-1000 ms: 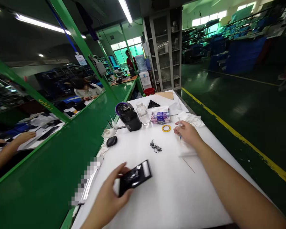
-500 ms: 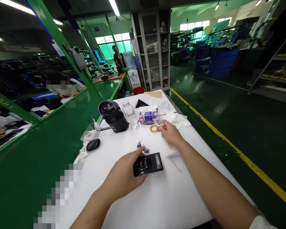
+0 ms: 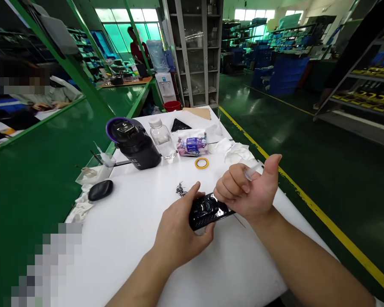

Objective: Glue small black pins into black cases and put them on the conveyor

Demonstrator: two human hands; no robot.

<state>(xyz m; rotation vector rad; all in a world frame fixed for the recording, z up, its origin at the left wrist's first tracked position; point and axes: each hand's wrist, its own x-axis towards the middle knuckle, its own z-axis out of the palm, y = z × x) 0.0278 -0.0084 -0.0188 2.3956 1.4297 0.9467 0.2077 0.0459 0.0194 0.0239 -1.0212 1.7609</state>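
Observation:
My left hand [image 3: 182,230] grips a glossy black rectangular panel [image 3: 206,209] by its left end, fingers along the far edge and thumb along the near edge. A round raised shape and a textured strip show on its face. Over the panel's right end is my right hand [image 3: 243,189], fingers curled round a translucent syringe [image 3: 253,170] and thumb raised near its upper end. The syringe's lower end is hidden behind the fingers. Just beyond the panel lies a small heap of black bits [image 3: 180,189]. A thin stick [image 3: 240,221] lies on the table at the right.
On the white table [image 3: 141,204] stand a black flask [image 3: 136,145] and a clear bottle [image 3: 163,138]. Near them lie a printed packet [image 3: 192,143], a yellow tape roll [image 3: 201,163], white tissues [image 3: 238,152] and a black mouse-like object [image 3: 100,190]. A person sits beyond the left partition.
My right hand has come from beside the tape roll to the panel, bringing the syringe. The panel has turned slightly in my left hand. The camera view has shifted down and closer.

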